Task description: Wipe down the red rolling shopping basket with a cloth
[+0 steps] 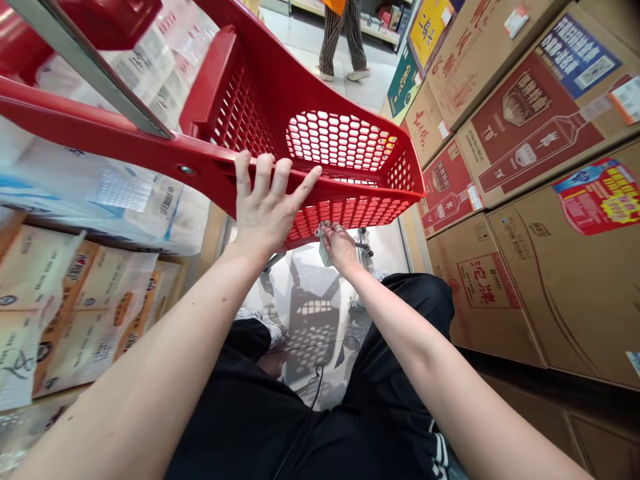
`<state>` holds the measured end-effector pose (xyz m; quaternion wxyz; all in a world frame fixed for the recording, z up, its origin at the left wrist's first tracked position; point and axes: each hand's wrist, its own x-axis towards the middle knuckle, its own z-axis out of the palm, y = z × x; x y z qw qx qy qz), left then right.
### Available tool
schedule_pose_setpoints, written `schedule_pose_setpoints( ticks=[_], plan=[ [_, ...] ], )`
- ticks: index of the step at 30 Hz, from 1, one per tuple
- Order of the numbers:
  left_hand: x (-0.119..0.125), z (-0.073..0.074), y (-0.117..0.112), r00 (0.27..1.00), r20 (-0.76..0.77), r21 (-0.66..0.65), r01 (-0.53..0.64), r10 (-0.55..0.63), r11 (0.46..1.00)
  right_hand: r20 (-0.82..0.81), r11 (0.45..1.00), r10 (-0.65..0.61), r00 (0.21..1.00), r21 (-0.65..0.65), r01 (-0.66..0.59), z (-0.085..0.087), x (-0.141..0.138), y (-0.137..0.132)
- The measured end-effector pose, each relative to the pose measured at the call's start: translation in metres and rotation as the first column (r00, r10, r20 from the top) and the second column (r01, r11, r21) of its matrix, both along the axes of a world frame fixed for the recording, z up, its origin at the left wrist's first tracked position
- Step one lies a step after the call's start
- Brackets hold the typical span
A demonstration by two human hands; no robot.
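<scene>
A red plastic shopping cart [320,87] with a honeycomb-mesh basket is tilted in front of me. My left hand [265,207] grips its near rim, fingers spread and hooked over the edge. Lower and to the right, my right hand [340,248] is closed around a crumpled greyish-white cloth [326,255] by the basket's mesh side. Part of the cloth is hidden by the fingers. A metal bar [95,67] crosses the cart at the upper left.
Stacked cardboard cartons [510,280] line the right side of the narrow aisle. Packaged goods [85,300] are piled on the left. Beyond the cart stands a person in striped trousers [340,40]. My knees are bent either side of the tiled floor [310,327].
</scene>
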<state>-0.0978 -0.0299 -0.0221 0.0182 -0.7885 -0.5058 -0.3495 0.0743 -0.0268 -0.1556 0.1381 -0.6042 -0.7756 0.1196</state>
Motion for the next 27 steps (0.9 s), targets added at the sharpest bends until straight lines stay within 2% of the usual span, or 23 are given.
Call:
schedule_pose_setpoints(
  ticks=[2,5,8,11,14,21,27],
  plan=[
    [0.001,-0.001,-0.001,1.000,0.006,-0.007,0.001,-0.001,1.000,-0.043,1.000,-0.026,0.999,0.013,0.026,0.007,-0.002,-0.007],
    [0.002,-0.003,-0.001,1.000,0.009,0.008,0.003,-0.003,1.000,-0.089,0.992,-0.058,0.994,0.105,0.068,0.020,-0.013,-0.009],
    [0.003,-0.005,0.000,0.999,-0.032,0.029,-0.006,0.007,1.000,-0.052,0.987,-0.074,0.996,0.140,0.080,0.029,-0.023,-0.004],
    [0.002,-0.006,0.002,0.993,-0.108,0.054,-0.034,0.040,0.998,0.009,0.989,-0.066,0.998,0.133,0.064,0.031,-0.025,-0.002],
    [0.002,-0.006,0.002,0.988,-0.150,0.088,-0.034,0.047,0.996,0.004,0.988,-0.042,0.999,0.148,0.041,0.033,-0.019,-0.005],
    [0.009,-0.003,-0.003,1.000,-0.003,0.035,0.014,-0.014,0.999,-0.032,0.973,-0.059,0.998,0.222,0.064,0.047,-0.021,-0.002],
    [0.010,-0.002,-0.003,0.997,-0.071,0.028,0.002,0.000,1.000,0.027,0.988,-0.028,0.999,0.151,0.024,0.047,-0.021,-0.001]
  ],
)
